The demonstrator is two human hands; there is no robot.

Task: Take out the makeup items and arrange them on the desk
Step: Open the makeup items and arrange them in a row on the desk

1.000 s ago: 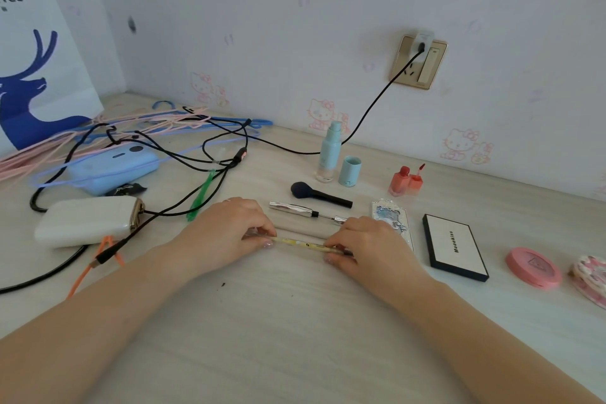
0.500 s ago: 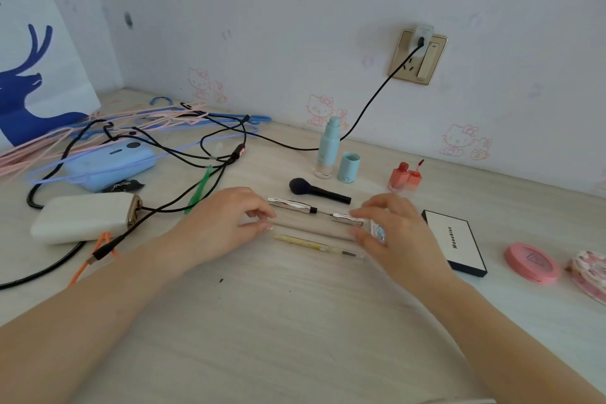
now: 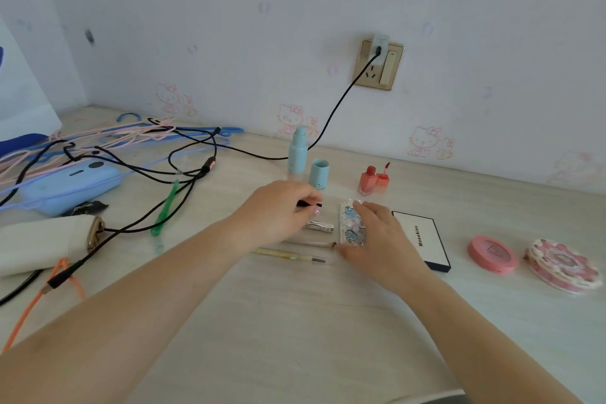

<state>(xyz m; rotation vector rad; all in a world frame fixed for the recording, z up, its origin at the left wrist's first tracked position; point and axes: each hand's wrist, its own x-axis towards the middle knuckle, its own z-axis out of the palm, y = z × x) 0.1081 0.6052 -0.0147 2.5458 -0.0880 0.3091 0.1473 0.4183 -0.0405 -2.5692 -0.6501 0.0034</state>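
Note:
Makeup items lie on the pale desk (image 3: pixel 295 321). My left hand (image 3: pixel 275 211) pinches the black handle of a makeup brush (image 3: pixel 310 204); the brush head is hidden under the hand. My right hand (image 3: pixel 377 239) lies flat with spread fingers on a blue patterned case (image 3: pixel 350 223). Between the hands rest a silver tube (image 3: pixel 319 226), a thin beige pencil (image 3: pixel 311 243) and a yellow pencil (image 3: pixel 288 254). Behind stand a teal bottle (image 3: pixel 297 151), its teal cap (image 3: pixel 318 174) and a red lip gloss (image 3: pixel 373 179).
A black-and-white palette (image 3: pixel 426 239), a pink compact (image 3: pixel 492 254) and a round frilly pink box (image 3: pixel 564 267) sit to the right. Black cables (image 3: pixel 183 174), a blue device (image 3: pixel 69 187), a white pouch (image 3: pixel 42 244) and pink hangers crowd the left. A wall socket (image 3: pixel 378 64) holds a plug.
Both hands let go of the yellow pencil and moved farther back. My left hand took hold of the black brush handle; my right hand came down on the blue patterned case.

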